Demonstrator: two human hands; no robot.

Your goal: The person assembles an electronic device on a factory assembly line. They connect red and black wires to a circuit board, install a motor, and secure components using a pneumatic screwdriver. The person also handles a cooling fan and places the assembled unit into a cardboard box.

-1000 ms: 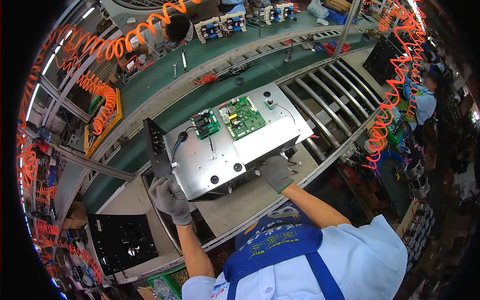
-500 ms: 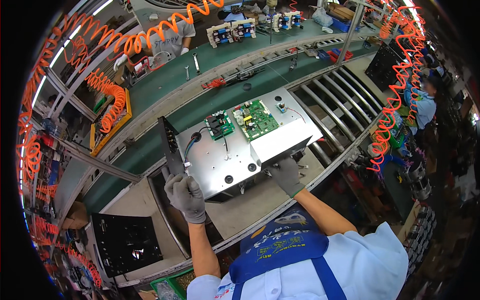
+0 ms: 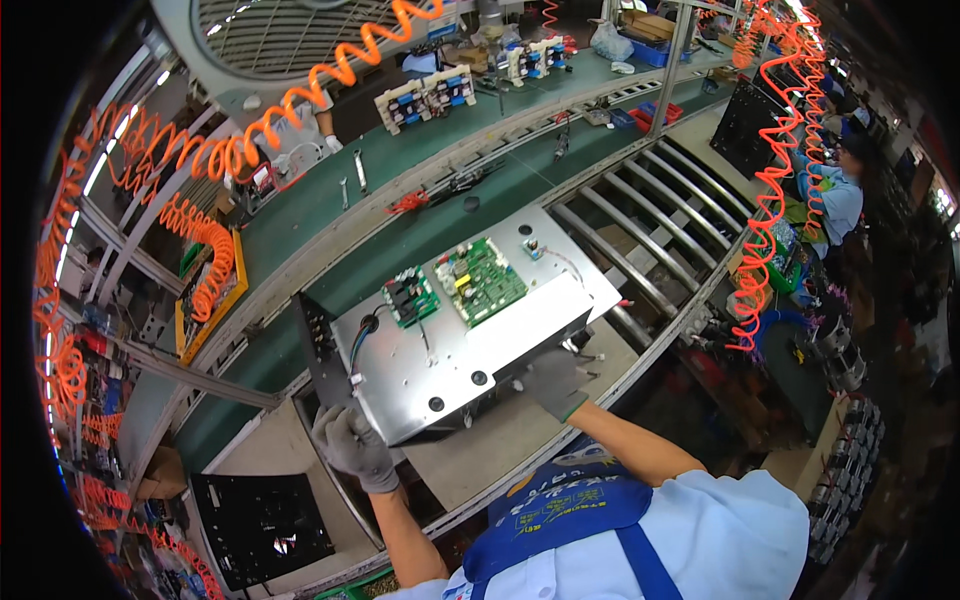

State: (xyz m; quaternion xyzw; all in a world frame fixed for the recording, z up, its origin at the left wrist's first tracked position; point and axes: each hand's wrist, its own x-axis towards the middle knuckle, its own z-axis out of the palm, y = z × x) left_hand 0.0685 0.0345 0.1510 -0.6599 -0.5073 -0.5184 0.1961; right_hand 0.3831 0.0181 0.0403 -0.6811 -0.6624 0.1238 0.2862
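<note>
Head view: the metal chassis [image 3: 455,350] lies just ahead of both hands, long axis running from near left to far right. Left grip [image 3: 355,447] is curled at its near-left corner, right grip [image 3: 553,380] is tucked against the near long side. Fingers are partly hidden, so can't tell if either one's actually clamped on. Container-wise, there's a yellow-edged tray [image 3: 240,265] off left with small stuff I can't make out, plus a red bin [image 3: 673,112] far right, contents unclear.
</note>
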